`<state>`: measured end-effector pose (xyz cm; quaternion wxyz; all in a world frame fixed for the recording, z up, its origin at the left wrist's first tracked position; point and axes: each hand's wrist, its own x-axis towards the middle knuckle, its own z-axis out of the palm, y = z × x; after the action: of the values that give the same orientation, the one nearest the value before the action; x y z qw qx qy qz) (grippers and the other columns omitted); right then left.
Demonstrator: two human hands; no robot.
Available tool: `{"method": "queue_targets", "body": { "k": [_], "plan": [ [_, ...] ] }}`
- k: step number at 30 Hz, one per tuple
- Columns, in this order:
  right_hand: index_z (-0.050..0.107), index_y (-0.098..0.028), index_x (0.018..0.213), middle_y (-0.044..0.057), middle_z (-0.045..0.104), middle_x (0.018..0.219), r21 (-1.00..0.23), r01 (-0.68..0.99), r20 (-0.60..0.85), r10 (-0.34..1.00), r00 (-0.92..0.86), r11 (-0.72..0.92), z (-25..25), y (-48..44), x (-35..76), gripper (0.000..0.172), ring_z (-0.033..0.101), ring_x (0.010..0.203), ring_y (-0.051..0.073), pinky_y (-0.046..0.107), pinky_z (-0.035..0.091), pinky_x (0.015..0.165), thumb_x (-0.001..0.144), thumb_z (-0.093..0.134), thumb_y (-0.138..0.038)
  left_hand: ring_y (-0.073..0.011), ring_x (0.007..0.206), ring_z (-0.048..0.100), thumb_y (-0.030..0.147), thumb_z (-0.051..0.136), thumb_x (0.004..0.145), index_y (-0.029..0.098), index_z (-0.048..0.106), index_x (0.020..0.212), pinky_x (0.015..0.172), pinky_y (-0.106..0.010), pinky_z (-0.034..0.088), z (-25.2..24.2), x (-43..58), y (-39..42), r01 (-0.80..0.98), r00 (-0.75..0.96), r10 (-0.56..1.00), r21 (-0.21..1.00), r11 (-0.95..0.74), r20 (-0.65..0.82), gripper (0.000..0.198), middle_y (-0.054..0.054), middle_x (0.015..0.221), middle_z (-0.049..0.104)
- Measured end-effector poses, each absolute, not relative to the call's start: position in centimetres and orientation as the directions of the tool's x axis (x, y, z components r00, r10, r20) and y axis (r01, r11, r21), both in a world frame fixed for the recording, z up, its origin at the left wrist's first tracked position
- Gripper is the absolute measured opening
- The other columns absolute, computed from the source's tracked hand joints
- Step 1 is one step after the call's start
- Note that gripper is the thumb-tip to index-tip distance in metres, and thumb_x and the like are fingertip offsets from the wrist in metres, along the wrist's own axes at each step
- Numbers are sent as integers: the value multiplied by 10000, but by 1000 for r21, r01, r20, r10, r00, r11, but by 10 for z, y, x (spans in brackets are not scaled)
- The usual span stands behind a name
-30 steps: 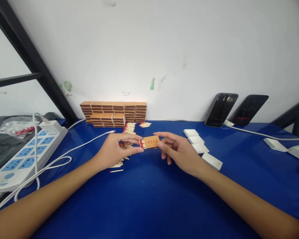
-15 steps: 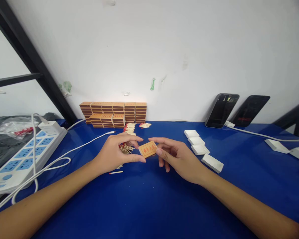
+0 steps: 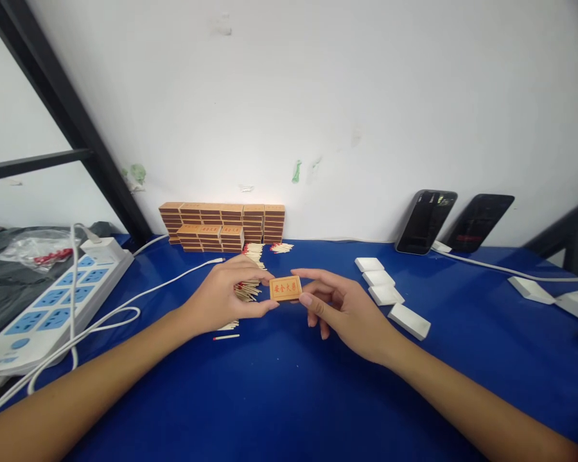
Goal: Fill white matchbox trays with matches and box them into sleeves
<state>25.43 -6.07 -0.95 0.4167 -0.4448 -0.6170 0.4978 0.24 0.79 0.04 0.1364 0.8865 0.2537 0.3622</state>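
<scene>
Both my hands hold one orange matchbox [image 3: 286, 288] with red lettering above the blue table [image 3: 279, 385]. My left hand [image 3: 226, 295] pinches its left end between thumb and fingers. My right hand [image 3: 340, 308] grips its right end, fingers curled. The box looks closed. A pile of loose red-tipped matches [image 3: 248, 289] lies under and behind my left hand, and a single match [image 3: 226, 336] lies near my left wrist.
Stacked matchboxes [image 3: 221, 224] line the wall. Several white inner trays [image 3: 385, 295] lie to the right. Two dark phones [image 3: 426, 221] lean on the wall. A white power strip [image 3: 52, 301] with cables sits at the left, more white adapters [image 3: 559, 295] at the right.
One second ago the tray stuck out of the box's left end with match heads showing; it is now pushed in. The box tilted, then levelled.
</scene>
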Motion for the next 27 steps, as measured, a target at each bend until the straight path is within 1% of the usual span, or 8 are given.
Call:
{"method": "queue_targets", "body": {
  "k": [4, 8, 9, 13, 15, 18, 23, 27],
  "plan": [
    [561, -241, 1453, 88, 735, 1084, -956, 236, 132, 974, -183, 174, -10, -56, 262, 590, 652, 672, 154, 288, 560, 490, 947, 665, -527, -195, 872, 692, 411, 808, 840, 223, 787, 1064, 804, -338, 566, 15, -24, 38, 474, 582, 627, 411, -779, 518, 293, -54, 985, 777],
    [643, -231, 1354, 59, 731, 981, -835, 465, 308, 950, -47, 294, -12, -43, 278, 466, 648, 661, 161, 323, 555, 591, 968, 631, -492, -187, 808, 713, 517, 791, 823, 189, 785, 1059, 753, -312, 583, 30, -70, 75, 634, 343, 772, 475, -611, 536, 404, -63, 1004, 798],
    [667, -226, 1316, 53, 733, 957, -789, 529, 356, 934, -22, 313, -12, -40, 282, 424, 646, 667, 165, 333, 552, 626, 972, 623, -470, -181, 768, 705, 549, 796, 808, 172, 787, 1037, 721, -304, 580, 33, -82, 82, 663, 310, 785, 470, -582, 536, 441, -62, 959, 802],
    [742, -214, 1106, 40, 744, 874, -658, 681, 461, 887, 27, 321, -14, -30, 293, 265, 648, 706, 184, 341, 519, 699, 963, 595, -383, -141, 651, 667, 687, 765, 794, 158, 789, 946, 600, -245, 526, 45, -125, 96, 767, 355, 828, 371, -523, 434, 551, 2, 754, 778],
    [751, -217, 1036, 34, 749, 851, -635, 705, 474, 880, 36, 314, -13, -28, 296, 235, 641, 702, 184, 334, 505, 704, 953, 583, -358, -137, 610, 654, 775, 747, 750, 154, 792, 960, 548, -234, 491, 51, -139, 97, 810, 343, 834, 313, -496, 433, 657, 15, 714, 771],
    [758, -224, 1011, 30, 753, 845, -586, 762, 468, 883, 38, 277, -8, -25, 302, 229, 628, 678, 181, 325, 479, 694, 939, 569, -331, -132, 594, 641, 877, 673, 722, 142, 787, 999, 555, -237, 487, 56, -150, 98, 837, 311, 845, 296, -460, 434, 794, 24, 699, 766],
    [769, -227, 994, 39, 763, 888, -448, 867, 517, 854, 50, 220, 4, -17, 323, 232, 639, 702, 192, 319, 445, 699, 932, 563, -313, -134, 656, 655, 856, 625, 790, 167, 779, 985, 600, -234, 464, 48, -153, 100, 861, 315, 841, 240, -448, 439, 732, 49, 730, 766],
    [770, -212, 973, 42, 757, 848, -407, 897, 557, 825, 95, 172, 9, -10, 341, 237, 634, 685, 196, 321, 432, 698, 927, 560, -313, -113, 638, 624, 818, 640, 818, 158, 766, 1110, 602, -231, 449, 41, -154, 104, 869, 309, 818, 206, -450, 484, 732, 66, 741, 762]
  ]
}}
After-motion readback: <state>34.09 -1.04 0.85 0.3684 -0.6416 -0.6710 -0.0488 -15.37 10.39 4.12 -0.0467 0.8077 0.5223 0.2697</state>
